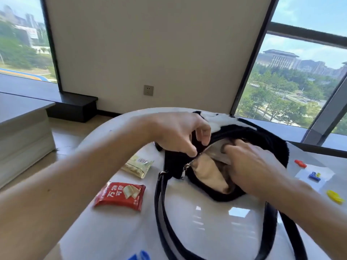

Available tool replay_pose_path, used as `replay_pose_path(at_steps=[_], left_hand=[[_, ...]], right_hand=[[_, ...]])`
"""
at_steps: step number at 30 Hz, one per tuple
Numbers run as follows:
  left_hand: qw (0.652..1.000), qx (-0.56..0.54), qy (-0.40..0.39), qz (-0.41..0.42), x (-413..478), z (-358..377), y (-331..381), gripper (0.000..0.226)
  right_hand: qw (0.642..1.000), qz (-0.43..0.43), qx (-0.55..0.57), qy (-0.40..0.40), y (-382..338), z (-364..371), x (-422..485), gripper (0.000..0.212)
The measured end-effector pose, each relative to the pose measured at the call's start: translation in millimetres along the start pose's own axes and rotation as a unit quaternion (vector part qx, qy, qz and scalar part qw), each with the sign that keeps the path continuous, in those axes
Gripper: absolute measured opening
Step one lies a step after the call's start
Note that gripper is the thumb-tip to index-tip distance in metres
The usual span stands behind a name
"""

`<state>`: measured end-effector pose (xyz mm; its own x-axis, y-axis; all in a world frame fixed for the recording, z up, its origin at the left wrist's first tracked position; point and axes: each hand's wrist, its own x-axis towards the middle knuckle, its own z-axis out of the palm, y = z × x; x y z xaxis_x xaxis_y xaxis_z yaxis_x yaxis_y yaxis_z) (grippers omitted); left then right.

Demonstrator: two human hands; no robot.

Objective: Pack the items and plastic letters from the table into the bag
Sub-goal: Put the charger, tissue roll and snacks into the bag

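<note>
The bag (270, 143) is laid open on the table (206, 231), its zipper rim pinched by the left hand (176, 130). The right hand (257, 166) is sunk in the lining, and its grip cannot be told. Two packets are counted at left, a red packet (120, 196) and a pale packet (137, 165). Three letters are counted at right: a red letter (300, 163), a blue letter (314, 176) and a yellow letter (335, 197). Blue plastic (139, 257) is cut off at the near edge.

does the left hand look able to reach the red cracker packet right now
Probably yes: the red cracker packet lies uncovered beside the bag on that side, but the left hand must first let go of the rim it pinches.
</note>
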<state>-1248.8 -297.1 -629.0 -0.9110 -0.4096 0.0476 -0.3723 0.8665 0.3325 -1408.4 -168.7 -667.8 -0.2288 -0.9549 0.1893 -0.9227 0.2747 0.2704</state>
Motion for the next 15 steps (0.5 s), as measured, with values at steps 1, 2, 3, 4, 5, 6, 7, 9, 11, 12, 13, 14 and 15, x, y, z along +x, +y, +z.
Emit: replay_pose_path(at_steps=[1, 2, 3, 4, 5, 6, 7, 9, 11, 12, 13, 14, 15], left_hand=[[1.0, -0.007, 0.022, -0.02, -4.0, -10.2, -6.5, 0.022], [0.998, 0.003, 0.034, -0.048, -7.4, -18.8, -14.1, 0.02], [0.996, 0.029, 0.027, -0.084, -9.8, -24.5, -23.2, 0.018], [0.99, 0.065, 0.004, -0.127, -12.3, -26.8, -32.6, 0.019], [0.98, 0.1, -0.03, -0.169, -14.7, -25.6, -40.8, 0.022], [0.969, 0.125, -0.063, -0.204, -16.4, -21.4, -49.4, 0.027], [0.96, 0.142, -0.081, -0.228, -17.2, -16.1, -57.7, 0.032], [0.954, 0.164, -0.07, -0.239, -17.6, -5.5, -70.3, 0.039], [0.958, 0.168, -0.019, -0.233, -15.6, 3.4, -78.9, 0.042], [0.961, 0.156, 0.011, -0.227, -12.3, 7.9, -80.1, 0.042], [0.965, 0.13, 0.039, -0.224, -8.6, 12.1, -83.2, 0.044], [0.968, 0.097, 0.061, -0.222, -3.4, 16.8, -86.8, 0.047], [0.969, 0.066, 0.075, -0.227, 3.3, 22.2, -90.7, 0.05]], right_hand=[[1.0, 0.004, 0.01, -0.018, -2.6, -10.9, -5.9, 0.021], [0.999, 0.005, 0.01, -0.034, -5.2, -23.0, -11.0, 0.022], [0.999, 0.007, 0.006, -0.045, -7.3, -35.4, -15.1, 0.023], [0.999, 0.012, 0.007, -0.043, -9.6, -47.6, -17.8, 0.025], [0.999, 0.016, 0.017, -0.033, -11.4, -58.5, -19.5, 0.027], [0.999, 0.021, 0.038, -0.018, -13.1, -67.4, -20.2, 0.029], [0.997, 0.026, 0.066, -0.002, -14.2, -73.7, -20.1, 0.03], [0.992, 0.027, 0.121, 0.025, -14.9, -79.0, -21.2, 0.033], [0.986, 0.024, 0.163, 0.029, -13.9, -77.3, -23.2, 0.036], [0.983, 0.025, 0.178, 0.025, -12.9, -75.7, -26.0, 0.036], [0.982, 0.025, 0.186, 0.018, -12.7, -73.2, -26.7, 0.035], [0.981, 0.026, 0.19, 0.011, -13.4, -70.5, -27.5, 0.035], [0.982, 0.025, 0.189, 0.007, -13.5, -67.4, -28.9, 0.035]])
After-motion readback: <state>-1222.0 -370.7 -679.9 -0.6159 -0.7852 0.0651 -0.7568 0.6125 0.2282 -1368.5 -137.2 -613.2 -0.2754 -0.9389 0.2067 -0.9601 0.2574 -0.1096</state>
